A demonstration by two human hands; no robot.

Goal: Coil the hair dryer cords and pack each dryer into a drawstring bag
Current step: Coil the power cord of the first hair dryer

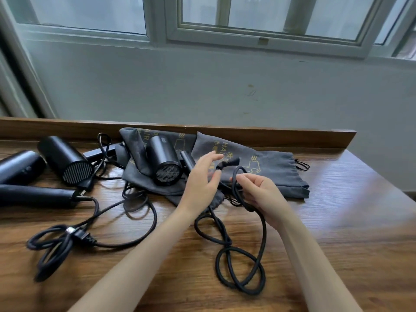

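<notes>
The middle hair dryer (165, 162) lies on its side on a heap of grey drawstring bags (270, 174) at the back of the wooden counter (337, 221). Its barrel's long axis runs from the rear wall toward the near edge, with the mesh grille end facing the viewer. Its black cord (227, 242) trails off to the right and forward. One loop stands up in the right grip (258, 190), pinched between the thumb and curled fingers just right of the dryer and over the bags. From there the cord drops to the counter and lies in loose crossed loops nearer the viewer, between the two forearms. The left grip (201, 179) hovers with fingers spread and holds nothing. It is just beside the dryer's right flank and close to the raised loop, and is blurred. The rightmost bag has its drawstring mouth turned to the right. Two more black dryers (65, 159) lie at the left, the nearer-centre one with its grille angled toward the viewer. Their cords are tangled in front, one ending in a plug (84, 237) beside a loose coil.
</notes>
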